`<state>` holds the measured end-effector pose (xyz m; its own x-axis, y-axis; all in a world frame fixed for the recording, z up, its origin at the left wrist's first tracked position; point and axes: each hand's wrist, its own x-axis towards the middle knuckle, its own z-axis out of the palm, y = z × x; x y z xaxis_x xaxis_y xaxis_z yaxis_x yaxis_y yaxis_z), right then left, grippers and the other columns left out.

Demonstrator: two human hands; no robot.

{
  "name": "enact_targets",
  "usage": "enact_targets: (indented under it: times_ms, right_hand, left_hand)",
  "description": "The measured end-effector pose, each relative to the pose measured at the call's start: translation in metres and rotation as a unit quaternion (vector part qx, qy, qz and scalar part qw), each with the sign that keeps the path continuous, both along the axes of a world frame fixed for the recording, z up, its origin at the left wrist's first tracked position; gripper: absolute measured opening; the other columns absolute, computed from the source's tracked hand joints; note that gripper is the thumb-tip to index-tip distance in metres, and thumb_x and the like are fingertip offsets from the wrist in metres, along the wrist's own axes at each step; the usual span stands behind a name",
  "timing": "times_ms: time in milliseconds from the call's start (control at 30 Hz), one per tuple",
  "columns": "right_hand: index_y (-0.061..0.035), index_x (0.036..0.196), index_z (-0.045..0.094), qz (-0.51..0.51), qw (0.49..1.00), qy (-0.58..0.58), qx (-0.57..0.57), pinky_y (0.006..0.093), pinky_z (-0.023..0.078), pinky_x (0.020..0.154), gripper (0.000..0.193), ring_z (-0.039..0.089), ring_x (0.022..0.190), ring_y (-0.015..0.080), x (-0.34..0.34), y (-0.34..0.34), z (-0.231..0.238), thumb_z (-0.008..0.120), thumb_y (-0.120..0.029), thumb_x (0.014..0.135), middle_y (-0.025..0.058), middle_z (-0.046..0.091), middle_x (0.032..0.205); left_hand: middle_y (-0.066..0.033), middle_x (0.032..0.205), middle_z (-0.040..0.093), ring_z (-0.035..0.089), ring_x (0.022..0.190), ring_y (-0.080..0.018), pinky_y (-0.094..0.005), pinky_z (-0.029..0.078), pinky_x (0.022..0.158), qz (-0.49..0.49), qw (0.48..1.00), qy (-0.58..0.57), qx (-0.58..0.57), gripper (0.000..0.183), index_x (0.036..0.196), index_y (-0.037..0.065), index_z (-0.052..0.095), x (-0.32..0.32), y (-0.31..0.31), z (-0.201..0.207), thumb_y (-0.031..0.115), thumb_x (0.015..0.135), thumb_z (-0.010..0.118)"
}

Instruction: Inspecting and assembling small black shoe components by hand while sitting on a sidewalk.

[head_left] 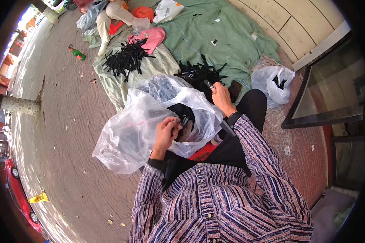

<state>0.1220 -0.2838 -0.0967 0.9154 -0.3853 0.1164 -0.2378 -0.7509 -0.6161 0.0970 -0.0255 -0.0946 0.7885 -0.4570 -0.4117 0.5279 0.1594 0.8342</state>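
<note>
Head view: you pinch a small black piece (208, 84) in your right hand (222, 98), beside a pile of black strips (199, 73).
Your right grip is narrow around the piece, out past the far-right rim of the open clear plastic bag (123, 143); your left hand (166, 131) is over that bag's mouth, fingers curled, and you cannot tell whether they hold anything. Dark items (182, 111) show inside the bag. Beyond it, a second black heap (127, 58) lies on pale cloth (164, 60).
</note>
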Motion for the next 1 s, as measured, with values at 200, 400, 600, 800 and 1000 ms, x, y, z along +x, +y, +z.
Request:
enact_targets:
  times_ms: [200, 400, 600, 800, 1000]
  right_hand:
    - [-0.0023, 0.084, 0.049, 0.212, 0.958, -0.187, -0.044, 0.0461, 0.041, 0.065, 0.008, 0.052, 0.075, 0.0394, -0.017, 0.058, 0.035, 0.049, -0.004, 0.077, 0.0187, 0.053, 0.082]
    - [0.0096, 0.080, 0.057, 0.136, 0.883, 0.300, 0.333, 0.0321, 0.044, 0.033, 0.027, 0.060, 0.045, 0.0261, -0.052, 0.110, -0.034, 0.053, -0.017, 0.082, 0.0170, 0.059, 0.060]
    - [0.0070, 0.072, 0.054, 0.004, 0.877, 0.236, 0.419, 0.0380, 0.043, 0.037, 0.030, 0.059, 0.049, 0.0327, -0.047, 0.122, -0.053, 0.054, -0.020, 0.084, 0.0204, 0.059, 0.063]
    - [0.0049, 0.073, 0.050, 0.216, 0.975, 0.031, 0.050, 0.0471, 0.042, 0.060, 0.028, 0.054, 0.068, 0.0440, -0.046, 0.104, -0.019, 0.054, -0.021, 0.083, 0.0267, 0.055, 0.070]
    - [-0.0025, 0.103, 0.040, 0.178, 0.845, 0.108, 0.493, 0.0273, 0.042, 0.044, 0.021, 0.056, 0.054, 0.0140, -0.048, 0.089, 0.032, 0.041, -0.021, 0.093, 0.0086, 0.056, 0.070]
  left_hand:
    - [-0.0107, 0.072, 0.057, 0.037, 0.042, -0.0063, -0.0183, 0.025, 0.036, 0.121, 0.987, 0.059, -0.087, 0.012, 0.094, -0.002, 0.054, -0.042, 0.032, 0.034, 0.003, 0.083, 0.052]
    - [-0.0077, 0.078, 0.053, 0.042, 0.053, -0.0073, -0.0177, 0.029, 0.039, 0.151, 0.972, 0.107, -0.146, 0.016, 0.097, 0.001, 0.054, -0.072, 0.046, 0.041, 0.002, 0.081, 0.053]
    - [-0.0065, 0.077, 0.051, 0.040, 0.056, -0.0082, -0.0175, 0.030, 0.041, 0.146, 0.966, 0.145, -0.156, 0.018, 0.100, 0.002, 0.053, -0.081, 0.045, 0.055, 0.002, 0.082, 0.053]
    - [-0.0070, 0.081, 0.051, 0.042, 0.059, -0.0095, -0.0178, 0.030, 0.042, 0.115, 0.965, 0.178, -0.153, 0.013, 0.099, 0.005, 0.051, -0.087, 0.047, 0.047, 0.006, 0.086, 0.052]
    - [-0.0067, 0.081, 0.051, 0.042, 0.059, -0.0097, -0.0173, 0.030, 0.042, 0.117, 0.962, 0.191, -0.158, 0.011, 0.098, 0.005, 0.050, -0.083, 0.042, 0.059, 0.009, 0.088, 0.050]
